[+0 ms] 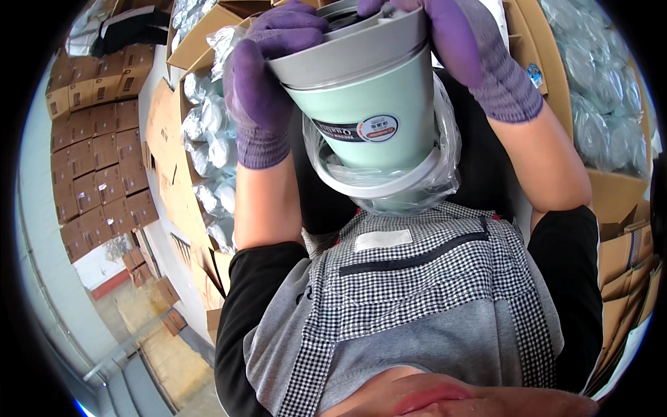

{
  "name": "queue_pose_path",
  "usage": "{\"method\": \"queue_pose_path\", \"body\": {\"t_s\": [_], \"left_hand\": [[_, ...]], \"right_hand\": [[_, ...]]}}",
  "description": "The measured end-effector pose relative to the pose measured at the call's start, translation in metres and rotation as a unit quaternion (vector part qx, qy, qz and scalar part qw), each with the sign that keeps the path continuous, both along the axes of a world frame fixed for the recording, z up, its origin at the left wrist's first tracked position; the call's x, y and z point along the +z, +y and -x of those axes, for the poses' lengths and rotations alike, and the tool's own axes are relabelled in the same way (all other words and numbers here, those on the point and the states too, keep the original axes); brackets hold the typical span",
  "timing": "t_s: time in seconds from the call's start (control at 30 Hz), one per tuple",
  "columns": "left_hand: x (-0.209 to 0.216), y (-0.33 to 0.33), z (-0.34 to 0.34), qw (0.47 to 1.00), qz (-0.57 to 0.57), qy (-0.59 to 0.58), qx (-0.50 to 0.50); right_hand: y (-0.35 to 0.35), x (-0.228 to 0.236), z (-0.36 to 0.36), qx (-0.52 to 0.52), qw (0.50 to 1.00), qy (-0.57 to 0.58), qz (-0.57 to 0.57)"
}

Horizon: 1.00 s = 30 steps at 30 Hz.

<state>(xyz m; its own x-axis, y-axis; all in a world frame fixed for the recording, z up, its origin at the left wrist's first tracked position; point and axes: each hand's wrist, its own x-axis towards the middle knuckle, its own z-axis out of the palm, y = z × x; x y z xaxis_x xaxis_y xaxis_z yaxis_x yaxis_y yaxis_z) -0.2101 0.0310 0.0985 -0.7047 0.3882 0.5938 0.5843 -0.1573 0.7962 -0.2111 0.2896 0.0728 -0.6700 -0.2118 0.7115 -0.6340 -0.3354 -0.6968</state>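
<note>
A mint-green bucket (375, 101) with a wide grey top (351, 61) is held up in front of my chest. Its base tilts toward me, and a round sticker sits on its side. Purple knit gloves cover both hands. My left hand (264, 80) grips the grey top at its left edge, and my right hand (462, 42) clasps the opposite edge; some fingertips are cut off by the upper picture edge. The pale carrying handle (389, 189) hangs below the bucket's base. Clear plastic wrap (448, 149) bunches loosely around the lower part.
Cardboard boxes with plastic-wrapped goods stand on both sides, the left goods (208, 139) and right goods (601, 90) close to my arms. Folded cardboard (625, 278) leans at lower right. Brown cartons (101, 160) are stacked far left, above grey steps (132, 382).
</note>
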Motion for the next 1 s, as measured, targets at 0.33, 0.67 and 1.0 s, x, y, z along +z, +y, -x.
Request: {"method": "queue_pose_path", "body": {"t_s": [0.33,0.67,1.0], "left_hand": [[-0.024,-0.009,0.028,0.997,0.036,-0.070,0.003],[-0.018,0.008,-0.021,0.981,-0.057,-0.148,0.111],[0.108,0.009,-0.006,0.924,0.332,-0.180,-0.059]], "right_hand": [[0.021,0.029,0.027,0.114,0.979,-0.052,-0.163],[-0.010,0.036,-0.039,-0.124,0.967,0.030,-0.221],[0.011,0.045,-0.063,-0.175,0.956,0.146,-0.184]]}}
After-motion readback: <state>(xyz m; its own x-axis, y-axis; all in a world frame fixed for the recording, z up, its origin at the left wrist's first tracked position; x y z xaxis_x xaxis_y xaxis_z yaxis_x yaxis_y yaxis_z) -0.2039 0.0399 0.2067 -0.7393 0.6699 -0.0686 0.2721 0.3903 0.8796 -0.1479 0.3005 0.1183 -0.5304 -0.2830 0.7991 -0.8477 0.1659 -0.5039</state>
